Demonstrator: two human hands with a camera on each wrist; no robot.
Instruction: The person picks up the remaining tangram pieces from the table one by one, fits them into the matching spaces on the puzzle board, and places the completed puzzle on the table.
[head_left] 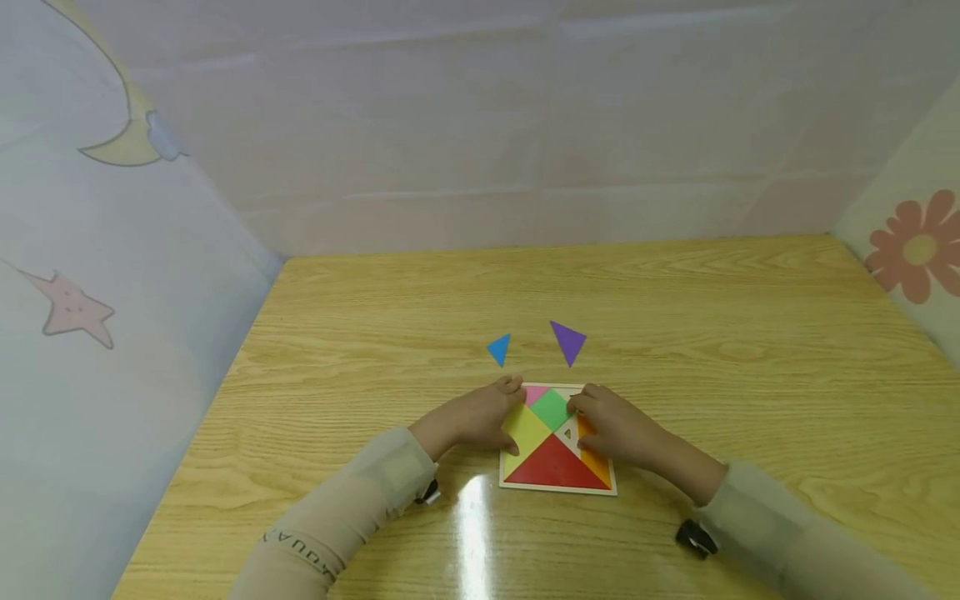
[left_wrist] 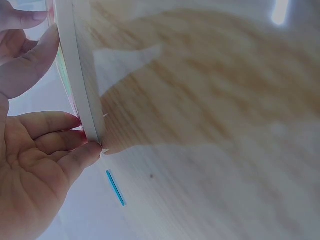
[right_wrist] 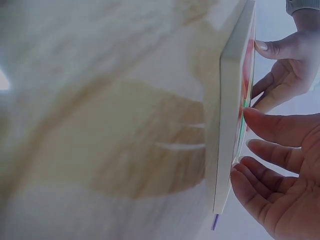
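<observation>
In the head view a square wooden tangram tray [head_left: 558, 491] holds a red triangle [head_left: 558, 467], a yellow triangle [head_left: 527, 433], a green square [head_left: 552, 409], a pink piece [head_left: 535, 393] and an orange piece [head_left: 596, 465]. My left hand [head_left: 483, 412] rests along the tray's left side, thumb over the yellow triangle. Fingertips meet the rim in the left wrist view. Spread over the right side, my right hand [head_left: 621, 423] touches the orange piece with its fingertips and partly hides it. Bare tray base shows between the green, red and orange pieces.
Beyond the tray, a small blue triangle [head_left: 500, 348] and a larger purple triangle [head_left: 569, 342] lie on the wood-grain table [head_left: 360, 333]. Pale printed cloth walls [head_left: 525, 125] rise at the back and both sides.
</observation>
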